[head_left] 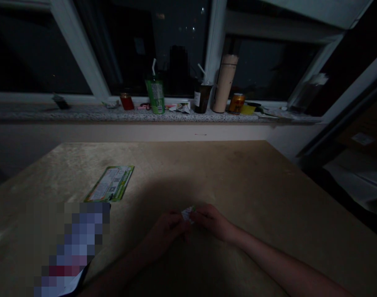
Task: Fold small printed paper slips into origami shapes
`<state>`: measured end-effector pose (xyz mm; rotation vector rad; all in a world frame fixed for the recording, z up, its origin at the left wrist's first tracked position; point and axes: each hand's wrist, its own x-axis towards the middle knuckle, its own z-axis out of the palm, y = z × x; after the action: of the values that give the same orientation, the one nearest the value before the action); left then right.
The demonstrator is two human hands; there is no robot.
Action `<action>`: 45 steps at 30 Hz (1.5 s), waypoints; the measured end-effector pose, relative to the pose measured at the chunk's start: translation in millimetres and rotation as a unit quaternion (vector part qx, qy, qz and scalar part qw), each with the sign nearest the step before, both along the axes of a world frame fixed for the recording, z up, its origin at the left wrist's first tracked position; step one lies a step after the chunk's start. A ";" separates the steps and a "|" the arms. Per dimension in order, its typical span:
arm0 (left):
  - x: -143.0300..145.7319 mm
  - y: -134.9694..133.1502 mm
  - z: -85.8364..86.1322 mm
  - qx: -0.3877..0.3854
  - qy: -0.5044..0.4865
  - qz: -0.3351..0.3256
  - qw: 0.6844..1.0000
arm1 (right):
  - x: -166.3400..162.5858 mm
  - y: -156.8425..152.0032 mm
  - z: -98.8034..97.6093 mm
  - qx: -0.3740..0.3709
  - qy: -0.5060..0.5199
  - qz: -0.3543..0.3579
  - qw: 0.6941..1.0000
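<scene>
My left hand (167,229) and my right hand (212,222) meet over the near middle of a tan table (225,173). Both pinch a small folded piece of white paper (187,215) between their fingertips, just above the tabletop. The light is dim, so the paper's print and shape are hard to make out. A green and white leaflet (110,183) lies flat on the table to the left, beyond my left hand.
A blurred-out object (72,247) lies at the near left of the table. On the stone windowsill (52,112) stand a green cup with straw (155,95), a dark cup (202,97), a tall beige tube (225,82), a red jar (127,101) and an orange can (237,103).
</scene>
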<state>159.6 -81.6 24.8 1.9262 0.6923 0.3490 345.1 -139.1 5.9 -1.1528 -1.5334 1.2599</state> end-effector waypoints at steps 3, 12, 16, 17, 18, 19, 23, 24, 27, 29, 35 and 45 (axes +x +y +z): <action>3.4 -0.6 -0.6 0.003 0.001 0.011 1.000 | -0.4 -0.6 1.2 0.016 0.012 0.005 1.000; 2.5 -7.0 -2.1 0.044 0.017 0.071 0.996 | -1.0 -2.2 2.4 0.025 -0.009 0.041 0.999; 6.9 -6.4 -0.7 0.052 0.030 0.066 0.996 | 2.9 -2.8 5.2 0.002 -0.013 0.069 0.998; 7.9 -6.1 -0.5 0.054 0.032 0.065 0.996 | 4.4 -2.6 5.4 -0.007 -0.012 0.071 0.997; 8.7 -5.7 -0.5 0.054 0.033 0.064 0.996 | 5.8 -2.4 5.4 -0.014 -0.011 0.074 0.997; 9.0 -5.4 -0.5 0.055 0.033 0.063 0.996 | 7.2 -2.0 5.1 -0.020 -0.009 0.077 0.997; 7.3 -3.8 -0.5 0.047 0.035 0.063 0.996 | 10.0 -0.4 2.6 -0.031 0.010 0.076 0.997; 6.5 -3.3 -0.3 0.044 0.035 0.062 0.997 | 10.1 0.0 2.1 -0.029 0.018 0.076 0.996; 5.2 -1.7 0.6 0.033 0.031 0.056 0.997 | 10.4 1.2 1.1 -0.033 0.040 0.074 0.996; 5.0 -0.8 1.3 0.025 0.030 0.049 0.998 | 10.4 2.0 0.9 -0.043 0.053 0.054 0.996; 4.8 0.1 3.6 0.005 0.029 0.033 0.999 | 8.6 3.0 -0.2 -0.046 0.047 0.007 0.998; 0.6 0.3 -4.6 -0.029 0.042 -0.030 0.998 | 5.8 1.8 1.5 -0.009 0.001 0.011 1.000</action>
<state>160.3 -81.3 20.2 1.9112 0.6917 0.2094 350.9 -137.3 7.4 -1.1483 -1.5418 1.2910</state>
